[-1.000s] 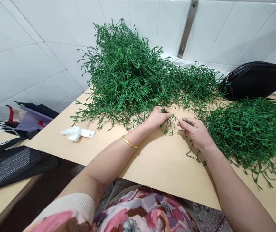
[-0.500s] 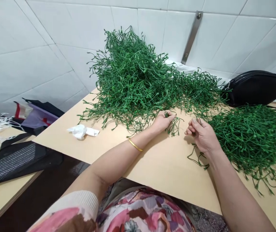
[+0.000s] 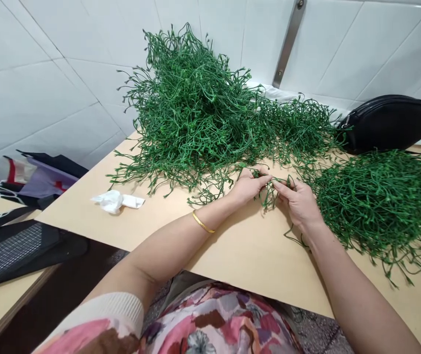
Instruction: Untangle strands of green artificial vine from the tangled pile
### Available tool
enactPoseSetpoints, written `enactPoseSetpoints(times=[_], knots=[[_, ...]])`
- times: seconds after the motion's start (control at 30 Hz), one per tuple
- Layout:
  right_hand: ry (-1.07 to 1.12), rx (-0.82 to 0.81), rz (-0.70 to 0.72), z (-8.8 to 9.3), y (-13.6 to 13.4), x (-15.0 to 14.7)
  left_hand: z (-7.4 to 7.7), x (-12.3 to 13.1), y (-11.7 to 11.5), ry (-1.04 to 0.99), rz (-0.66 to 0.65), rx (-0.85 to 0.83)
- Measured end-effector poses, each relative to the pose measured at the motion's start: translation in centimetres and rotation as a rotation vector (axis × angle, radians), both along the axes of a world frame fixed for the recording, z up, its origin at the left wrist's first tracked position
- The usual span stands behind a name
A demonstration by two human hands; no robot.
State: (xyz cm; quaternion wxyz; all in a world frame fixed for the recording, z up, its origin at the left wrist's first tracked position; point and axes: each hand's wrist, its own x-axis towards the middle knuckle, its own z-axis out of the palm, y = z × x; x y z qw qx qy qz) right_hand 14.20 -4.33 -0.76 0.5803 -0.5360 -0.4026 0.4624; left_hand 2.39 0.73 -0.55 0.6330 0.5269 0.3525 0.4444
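Note:
My left hand [image 3: 249, 186] pinches thin green artificial plant stems [image 3: 268, 197], whose small budded tips hang below the fingers. Close against it on the right, my right hand [image 3: 298, 200] has thumb and fingertips closed on a green stem, and the two hands' fingertips almost meet. Under my right hand a few loose stems [image 3: 294, 236] lie on the tabletop [image 3: 232, 246]. Behind both hands rises a big tangled pile of the same green stems [image 3: 195, 103]. A second pile [image 3: 376, 196] spreads to the right of my right hand.
A crumpled white tissue [image 3: 112, 201] lies at the left of the table. At the back right sits a black zipped bag [image 3: 390, 123] by the tiled wall [image 3: 85, 29]. A metal bracket [image 3: 289, 44] is fixed there. Dark bags [image 3: 14, 250] rest on a lower surface at left.
My right hand has moved left and up to meet my left hand, and its fingertips now hold a stem there. The whole view has shifted slightly.

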Motion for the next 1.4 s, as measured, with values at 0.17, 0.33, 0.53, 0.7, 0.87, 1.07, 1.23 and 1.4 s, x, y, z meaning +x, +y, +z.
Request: enactPoseSetpoints(times=[0.17, 0.33, 0.53, 0.7, 0.87, 1.07, 1.23, 1.4], knots=[[0.035, -0.134, 0.109, 0.4, 0.2, 0.1, -0.5, 0.1, 0.4, 0.024, 0.042, -0.048], [-0.129, -0.124, 0.297, 2.1, -1.5, -0.2, -1.0, 0.5, 1.6, 0.033, 0.127, -0.092], [-0.164, 0.003, 0.242, 2.6, -2.1, 0.3, -0.5, -0.1, 1.8, 0.012, 0.209, -0.141], [0.026, -0.067, 0.092, 1.1, -0.7, 0.7, -0.4, -0.5, 1.1, 0.000, 0.216, -0.101], [-0.008, -0.015, 0.002, 0.6, -0.4, -0.7, -0.5, 0.2, 0.2, -0.004, 0.157, -0.044], [0.081, 0.001, -0.080, 0.4, 0.3, -0.4, -0.6, 0.4, -0.5, 0.090, 0.009, 0.017], [0.075, 0.000, -0.049, 0.1, 0.4, -0.1, -0.6, 0.2, 0.0, 0.013, -0.041, -0.078], [-0.057, 0.017, 0.102, 0.1, 0.3, -0.2, -0.5, 0.8, -0.1, -0.068, 0.084, -0.227]])
